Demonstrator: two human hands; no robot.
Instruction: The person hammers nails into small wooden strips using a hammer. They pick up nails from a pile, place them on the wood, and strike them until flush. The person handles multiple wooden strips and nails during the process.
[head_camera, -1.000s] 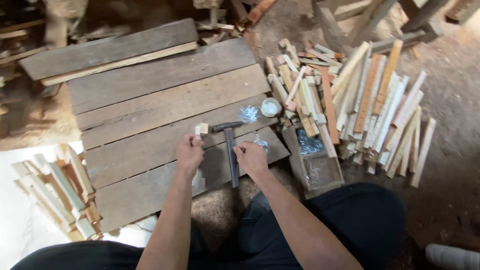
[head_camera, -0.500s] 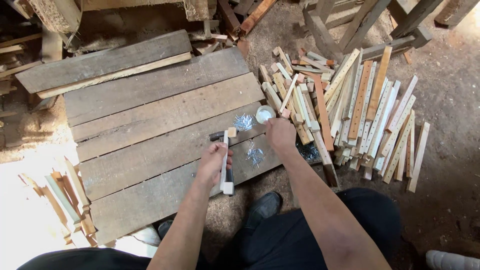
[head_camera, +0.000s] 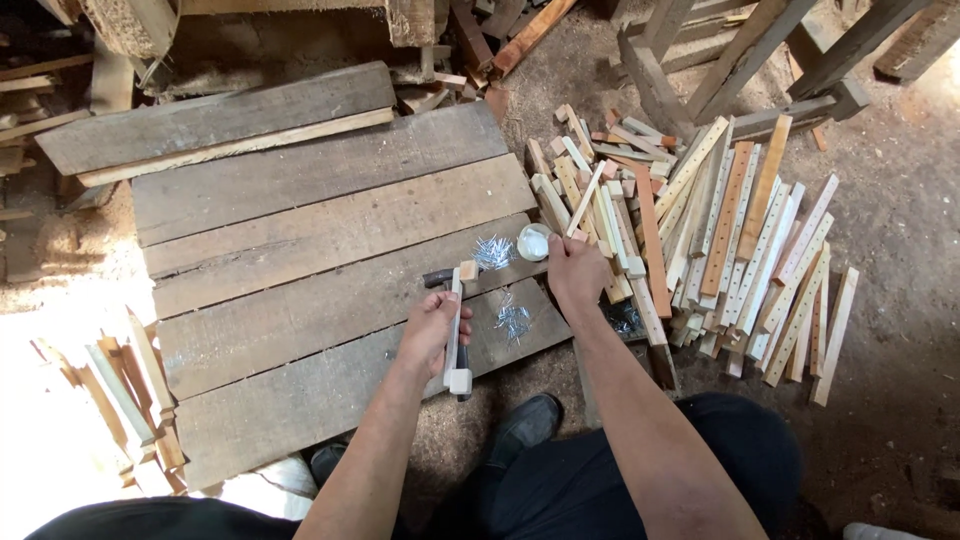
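My left hand (head_camera: 430, 332) grips a pale wooden piece (head_camera: 456, 340) with a small block at each end, held lengthwise over a dark hammer (head_camera: 438, 277) that lies on the plank platform (head_camera: 300, 240). My right hand (head_camera: 574, 272) reaches to the edge of a pile of wooden slats (head_camera: 700, 230), with its fingers closed at the lower end of a thin pale stick (head_camera: 586, 200). Between the hands lie two heaps of loose nails (head_camera: 493, 252), the nearer one (head_camera: 513, 320) closer to me. A small white round lid (head_camera: 533, 241) sits beside my right hand.
Short wood offcuts (head_camera: 130, 400) are stacked at the platform's left corner. Rough timber and a plank (head_camera: 210, 120) lie at the far side, and a wooden frame (head_camera: 740, 70) stands at the back right. My shoes (head_camera: 525, 425) rest on the sawdust-covered ground.
My left hand has taken up the pale wooden piece over the hammer. My right hand has moved right from the hammer to the slat pile. The view has shifted.
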